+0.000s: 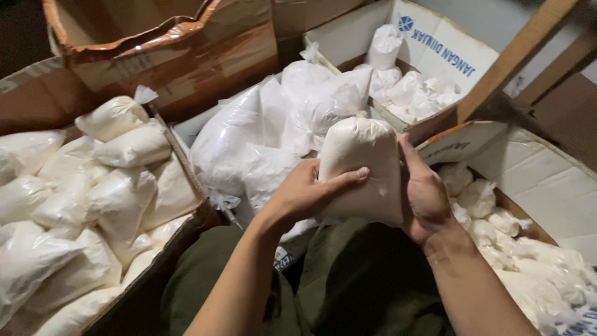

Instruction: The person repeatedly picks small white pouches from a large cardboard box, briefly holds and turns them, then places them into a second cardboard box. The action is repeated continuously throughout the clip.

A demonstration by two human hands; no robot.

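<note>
A clear plastic bag of white powder [364, 158] stands upright between both hands, above my lap. My left hand [305, 193] grips its left side with the thumb laid across the front. My right hand [425, 196] clasps its right side, fingers behind it. The bag's top is rounded and full; I cannot tell whether it is tied.
A brown cardboard box [186, 233] on the left holds several filled, tied bags of powder. A heap of large white plastic sacks [267, 137] lies ahead. A white-lined box [435, 56] at the back and another box [547, 180] on the right hold smaller bags. My legs in dark green trousers [348, 286] are below.
</note>
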